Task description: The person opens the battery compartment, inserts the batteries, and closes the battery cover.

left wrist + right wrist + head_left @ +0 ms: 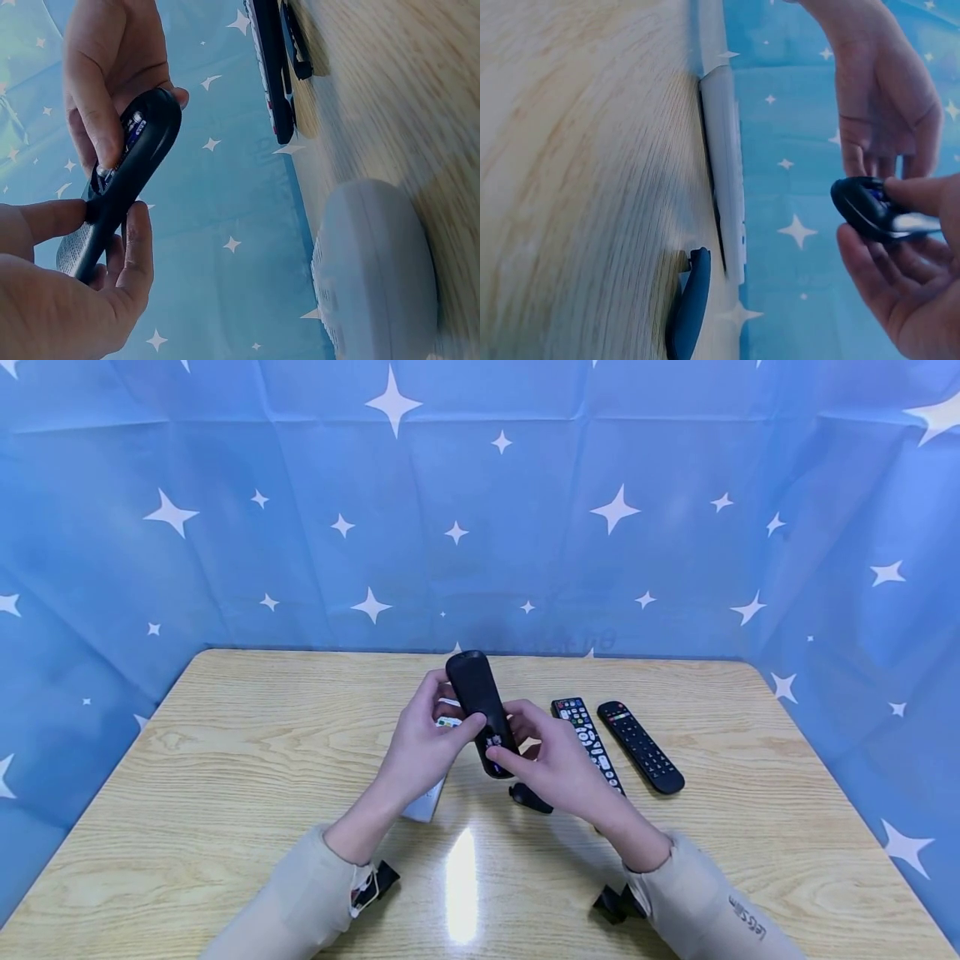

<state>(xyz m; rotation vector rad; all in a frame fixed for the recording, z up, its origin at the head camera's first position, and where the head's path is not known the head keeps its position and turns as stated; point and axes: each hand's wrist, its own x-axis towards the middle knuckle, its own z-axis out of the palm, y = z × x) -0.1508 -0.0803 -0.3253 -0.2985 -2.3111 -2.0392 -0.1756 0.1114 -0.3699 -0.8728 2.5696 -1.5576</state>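
Both hands hold a black remote control point(474, 687) above the table, its back facing up. The left hand point(423, 743) grips its upper left side, thumb across the back. The right hand point(562, 768) grips the lower end, with the thumb on the uncovered battery compartment. Batteries point(136, 133) show inside that compartment in the left wrist view. Below the right hand, a small curved black battery cover point(690, 307) lies on the table. A white remote point(423, 806) lies under the left hand, partly hidden by it.
To the right lie a black remote with white buttons point(588, 735), partly behind the right hand, and a black remote with dark buttons point(641, 747). The wooden table point(225, 760) ends at a blue star-patterned curtain point(480, 560).
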